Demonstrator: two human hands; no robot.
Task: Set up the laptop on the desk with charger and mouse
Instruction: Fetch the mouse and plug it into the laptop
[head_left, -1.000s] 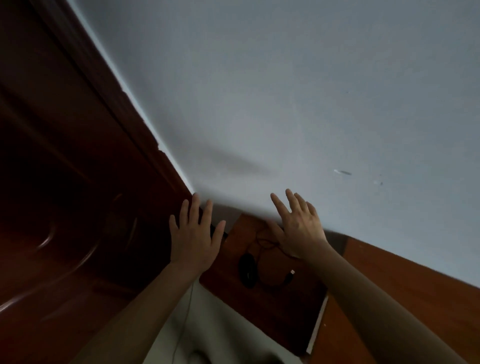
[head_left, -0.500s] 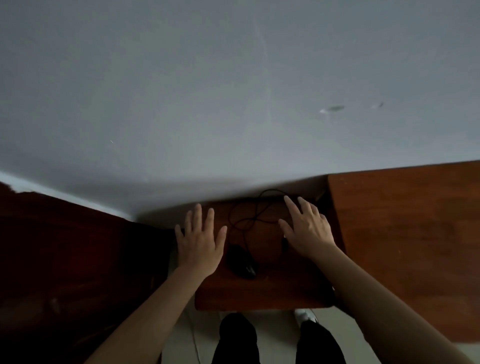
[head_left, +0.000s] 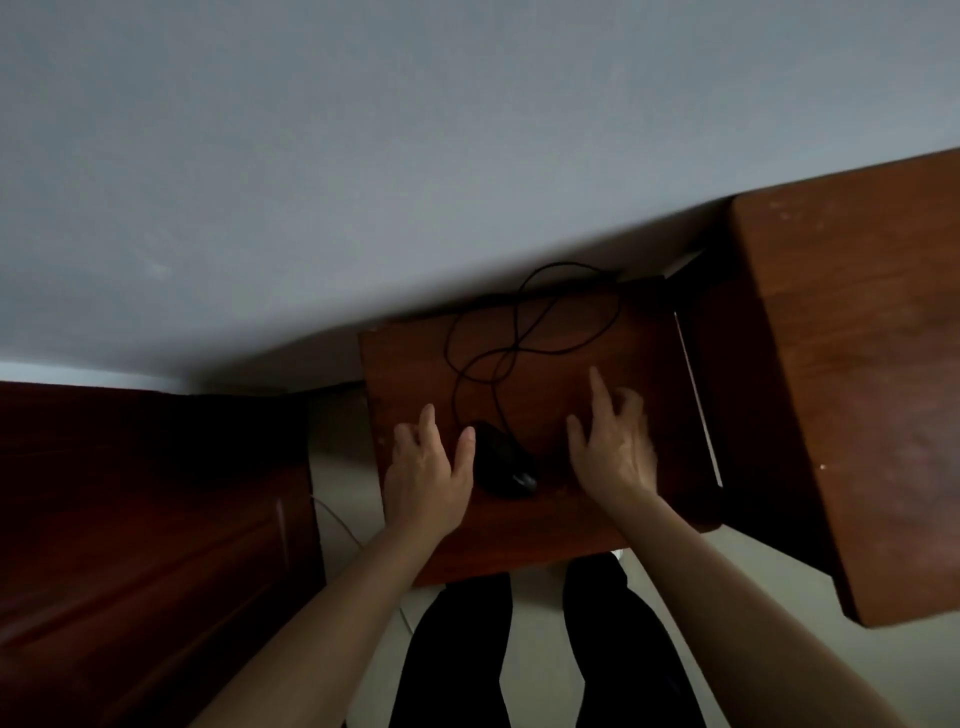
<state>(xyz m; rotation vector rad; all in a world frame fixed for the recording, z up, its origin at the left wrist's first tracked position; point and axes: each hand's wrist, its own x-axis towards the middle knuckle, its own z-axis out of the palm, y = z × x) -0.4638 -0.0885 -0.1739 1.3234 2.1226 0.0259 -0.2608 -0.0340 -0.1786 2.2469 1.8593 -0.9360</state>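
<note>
Black wired mouse sits mid-tabletop, cord looped toward 12 o'clock; left grip at its 9, right grip at its 3 — both apart, empty. Best gather the cord first.

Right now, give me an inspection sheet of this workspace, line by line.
Surface: small wooden desk, set against the grey wall.
Job's things: black mouse on the desk; laptop and charger, nothing seen.
Clutter: nothing seen.
Grips: left hand open beside the mouse, thumb at its edge, contact unclear; right hand open over the desk, forefinger stretched, holding nothing.
Cables: mouse cable in loose loops toward the wall; thin white cord on the floor at left.
Surroundings: taller wooden cabinet at right; dark wooden panel at left; legs in dark trousers below.
</note>
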